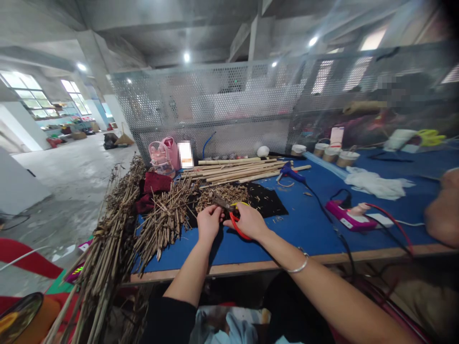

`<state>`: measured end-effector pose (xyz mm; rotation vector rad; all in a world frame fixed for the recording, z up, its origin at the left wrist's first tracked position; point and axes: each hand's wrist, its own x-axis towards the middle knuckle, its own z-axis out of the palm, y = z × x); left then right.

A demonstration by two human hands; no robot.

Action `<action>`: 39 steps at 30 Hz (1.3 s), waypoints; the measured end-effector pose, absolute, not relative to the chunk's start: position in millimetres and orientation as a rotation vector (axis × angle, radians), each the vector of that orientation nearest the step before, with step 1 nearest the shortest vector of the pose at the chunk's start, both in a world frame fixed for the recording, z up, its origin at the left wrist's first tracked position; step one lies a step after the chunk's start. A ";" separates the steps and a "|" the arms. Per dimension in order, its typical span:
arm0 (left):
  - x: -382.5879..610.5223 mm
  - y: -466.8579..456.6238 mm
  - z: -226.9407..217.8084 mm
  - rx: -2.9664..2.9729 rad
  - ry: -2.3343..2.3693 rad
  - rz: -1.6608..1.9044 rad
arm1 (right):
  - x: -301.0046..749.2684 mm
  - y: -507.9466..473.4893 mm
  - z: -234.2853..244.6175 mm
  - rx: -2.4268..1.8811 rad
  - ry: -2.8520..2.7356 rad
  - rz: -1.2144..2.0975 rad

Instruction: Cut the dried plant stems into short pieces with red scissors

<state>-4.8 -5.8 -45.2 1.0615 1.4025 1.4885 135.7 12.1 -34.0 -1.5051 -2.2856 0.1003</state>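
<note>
My right hand [251, 222] is closed round the red and yellow handles of a pair of pruning shears [235, 224]. The dark blades point left and away from me, over a heap of short cut stalk pieces [229, 193] on a black cloth [267, 198]. Close beside the blades, my left hand [209, 221] has its fingers pinched together; what lies between them is too small to make out. Left of that hand, a loose pile of dry stalks [167, 217] lies on the blue tabletop [222, 260].
Long dry stalks [107, 239] lean at the table's left edge. Behind the heap lie pale bamboo sticks [247, 171]. A blue glue gun [289, 172] and a purple power strip [349, 217] with cables are to the right. Another person's arm [444, 210] rests at far right.
</note>
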 end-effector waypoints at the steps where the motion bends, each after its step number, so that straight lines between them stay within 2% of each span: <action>1: -5.1 -5.7 -45.1 1.087 1.407 1.483 | 135.6 11.8 -34.0 -1.479 -2.299 0.087; 13: -3.8 -7.4 -43.4 1.116 1.509 1.446 | 136.4 12.1 -31.8 -1.624 -2.261 0.185; 20: -5.6 -8.0 -44.1 1.193 1.514 1.446 | 135.2 9.4 -31.0 -1.500 -2.316 0.087; 28: -4.9 -9.4 -41.0 1.189 1.528 1.462 | 136.4 10.8 -31.9 -1.631 -2.281 0.182; 34: -5.2 -7.2 -45.0 1.189 1.505 1.470 | 135.8 10.3 -32.1 -1.489 -2.296 0.091; 39: -6.0 -8.6 -43.7 1.258 1.557 1.442 | 134.8 8.8 -30.8 -1.550 -2.285 0.196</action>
